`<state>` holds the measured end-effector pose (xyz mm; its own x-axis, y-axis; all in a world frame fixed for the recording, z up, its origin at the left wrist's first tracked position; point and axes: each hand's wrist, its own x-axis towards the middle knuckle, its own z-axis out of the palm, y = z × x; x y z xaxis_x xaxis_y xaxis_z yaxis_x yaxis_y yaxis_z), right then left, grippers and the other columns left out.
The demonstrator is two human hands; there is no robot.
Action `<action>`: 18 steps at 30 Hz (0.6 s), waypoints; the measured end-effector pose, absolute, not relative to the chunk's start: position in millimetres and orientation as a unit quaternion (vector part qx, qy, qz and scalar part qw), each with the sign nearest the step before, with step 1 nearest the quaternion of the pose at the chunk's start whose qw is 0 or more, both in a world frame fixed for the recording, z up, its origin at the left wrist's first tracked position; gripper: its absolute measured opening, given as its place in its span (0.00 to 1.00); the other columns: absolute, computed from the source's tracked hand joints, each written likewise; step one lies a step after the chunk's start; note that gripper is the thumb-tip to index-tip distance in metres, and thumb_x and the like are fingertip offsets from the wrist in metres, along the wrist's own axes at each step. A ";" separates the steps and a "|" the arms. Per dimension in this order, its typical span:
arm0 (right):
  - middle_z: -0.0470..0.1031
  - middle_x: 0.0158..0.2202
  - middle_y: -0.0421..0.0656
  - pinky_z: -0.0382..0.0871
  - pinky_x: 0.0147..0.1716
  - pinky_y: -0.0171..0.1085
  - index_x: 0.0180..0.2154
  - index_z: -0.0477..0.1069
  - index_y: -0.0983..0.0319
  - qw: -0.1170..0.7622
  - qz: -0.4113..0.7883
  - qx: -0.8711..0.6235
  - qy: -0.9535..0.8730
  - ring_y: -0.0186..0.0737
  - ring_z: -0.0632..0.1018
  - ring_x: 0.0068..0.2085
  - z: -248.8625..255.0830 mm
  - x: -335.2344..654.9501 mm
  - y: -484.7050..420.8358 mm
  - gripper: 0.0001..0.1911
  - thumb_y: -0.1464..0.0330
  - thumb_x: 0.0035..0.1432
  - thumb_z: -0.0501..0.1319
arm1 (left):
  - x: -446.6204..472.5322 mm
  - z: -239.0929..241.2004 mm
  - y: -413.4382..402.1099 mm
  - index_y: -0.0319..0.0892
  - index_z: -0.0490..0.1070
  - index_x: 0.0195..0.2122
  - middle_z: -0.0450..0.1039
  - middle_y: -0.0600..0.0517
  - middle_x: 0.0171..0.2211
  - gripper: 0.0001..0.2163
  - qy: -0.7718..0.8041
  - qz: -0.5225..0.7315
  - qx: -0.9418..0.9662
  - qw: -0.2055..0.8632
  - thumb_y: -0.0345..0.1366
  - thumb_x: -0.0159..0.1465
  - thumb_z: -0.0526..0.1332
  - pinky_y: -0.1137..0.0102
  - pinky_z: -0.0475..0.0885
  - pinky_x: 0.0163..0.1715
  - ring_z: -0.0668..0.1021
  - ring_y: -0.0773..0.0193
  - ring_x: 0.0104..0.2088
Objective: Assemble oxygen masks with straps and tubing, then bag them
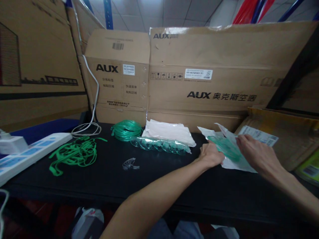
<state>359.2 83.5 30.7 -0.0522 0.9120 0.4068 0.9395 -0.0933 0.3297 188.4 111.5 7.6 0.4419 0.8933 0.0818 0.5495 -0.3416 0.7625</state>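
Observation:
At the right of the black table, both hands grip a white plastic bag [236, 164] with coiled green tubing [225, 146] in it. My left hand [210, 154] is closed on the bag's lower left edge. Its upper right edge is pinched by my right hand [256, 151], and the bag's mouth gapes between the two. Just left of my left hand lies a clear sleeve of green-tinted cups [160, 146]. Behind that sleeve sits a stack of flat white bags [166, 131].
A coil of green tubing [127, 130], a heap of green elastic straps [74, 154] and small clear plastic pieces [131, 163] lie on the table [159, 186]. A white power strip [37, 154] is at the left. Cardboard boxes [199, 109] wall the back; another box [286, 139] stands at right.

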 end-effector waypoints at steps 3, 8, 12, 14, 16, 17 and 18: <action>0.76 0.46 0.61 0.72 0.30 0.49 0.41 0.72 0.56 0.046 -0.275 -0.667 -0.691 0.62 0.82 0.41 29.6 360.3 77.6 0.20 0.66 0.70 0.41 | 177.1 15.3 111.3 0.28 0.69 0.57 0.76 0.31 0.51 0.23 0.460 0.255 0.787 0.323 0.34 0.62 0.59 0.59 0.74 0.52 0.78 0.41 0.54; 0.70 0.57 0.66 0.72 0.51 0.60 0.54 0.68 0.59 0.189 -0.350 -0.583 -0.709 0.71 0.75 0.55 28.2 336.8 51.1 0.21 0.59 0.69 0.45 | 144.1 19.1 60.2 0.30 0.61 0.64 0.66 0.28 0.59 0.29 0.387 0.275 0.847 0.238 0.44 0.67 0.56 0.52 0.74 0.51 0.76 0.36 0.54; 0.79 0.50 0.57 0.75 0.49 0.55 0.48 0.73 0.58 0.298 -0.268 -0.504 -0.765 0.62 0.81 0.49 41.1 294.1 30.5 0.19 0.58 0.67 0.48 | 101.4 32.3 24.2 0.38 0.75 0.48 0.77 0.40 0.48 0.16 0.274 0.273 0.919 0.084 0.36 0.72 0.49 0.56 0.72 0.52 0.78 0.46 0.50; 0.82 0.47 0.54 0.74 0.51 0.52 0.44 0.76 0.60 0.326 -0.212 -0.475 -0.790 0.59 0.82 0.47 48.3 270.1 29.7 0.19 0.59 0.67 0.50 | 73.1 43.8 29.9 0.38 0.78 0.43 0.79 0.42 0.48 0.16 0.235 0.277 0.931 0.029 0.34 0.73 0.49 0.61 0.67 0.59 0.77 0.52 0.52; 0.82 0.47 0.52 0.74 0.50 0.48 0.45 0.77 0.63 0.311 -0.140 -0.453 -0.824 0.56 0.82 0.48 52.5 247.4 37.4 0.19 0.59 0.68 0.52 | 44.0 52.4 50.1 0.37 0.77 0.46 0.79 0.43 0.48 0.14 0.264 0.291 0.920 -0.008 0.34 0.73 0.52 0.61 0.64 0.60 0.76 0.54 0.52; 0.82 0.49 0.51 0.73 0.51 0.48 0.47 0.77 0.63 0.301 -0.114 -0.452 -0.832 0.55 0.81 0.49 53.1 237.2 44.0 0.19 0.59 0.68 0.53 | 30.9 54.1 62.8 0.36 0.76 0.48 0.79 0.42 0.48 0.13 0.298 0.304 0.905 -0.018 0.34 0.72 0.53 0.61 0.65 0.59 0.76 0.54 0.52; 0.81 0.50 0.50 0.72 0.51 0.47 0.48 0.77 0.63 0.293 -0.106 -0.445 -0.840 0.54 0.81 0.50 52.5 228.1 51.7 0.20 0.59 0.69 0.53 | 19.5 53.7 75.5 0.35 0.76 0.49 0.79 0.42 0.48 0.13 0.327 0.307 0.893 -0.026 0.35 0.72 0.54 0.61 0.66 0.57 0.76 0.54 0.52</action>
<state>228.1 51.7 52.5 -0.4328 0.6849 0.5862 0.8093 0.5816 -0.0820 19.5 75.5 53.7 0.5980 0.5684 0.5651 0.6008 -0.7846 0.1533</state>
